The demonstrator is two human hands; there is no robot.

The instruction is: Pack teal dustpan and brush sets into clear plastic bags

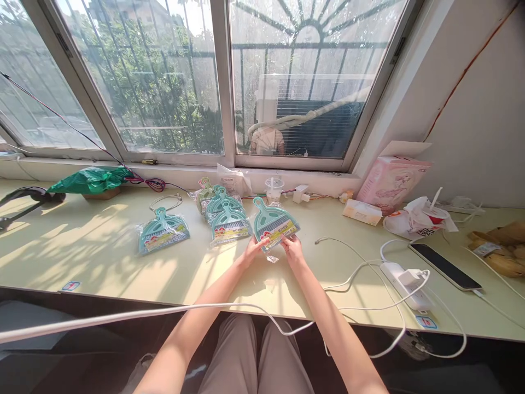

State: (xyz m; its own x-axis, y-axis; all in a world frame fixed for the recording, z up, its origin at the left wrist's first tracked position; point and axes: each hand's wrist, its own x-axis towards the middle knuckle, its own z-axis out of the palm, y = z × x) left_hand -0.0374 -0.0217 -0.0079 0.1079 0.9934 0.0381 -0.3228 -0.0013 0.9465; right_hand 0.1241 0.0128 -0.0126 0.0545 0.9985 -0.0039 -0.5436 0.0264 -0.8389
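Between both hands is a teal mini dustpan and brush set (274,219) in clear plastic wrap with a yellow label. My left hand (253,250) grips its lower left edge, and my right hand (292,249) grips its lower right edge. The set is tilted, with its handle pointing away toward the window. Just left of it lies another wrapped dustpan set (230,221), at the front of a pile of several similar ones (221,201). Farther left, one more wrapped dustpan set (163,230) lies apart on the table.
White cables cross the right side around a power strip (404,285) and a phone (445,265). A lidded plastic cup (274,189), pink box (396,180) and tissue pack (362,212) stand toward the back. A green bag (92,179) sits at left. One white cable (164,311) hangs across my forearms.
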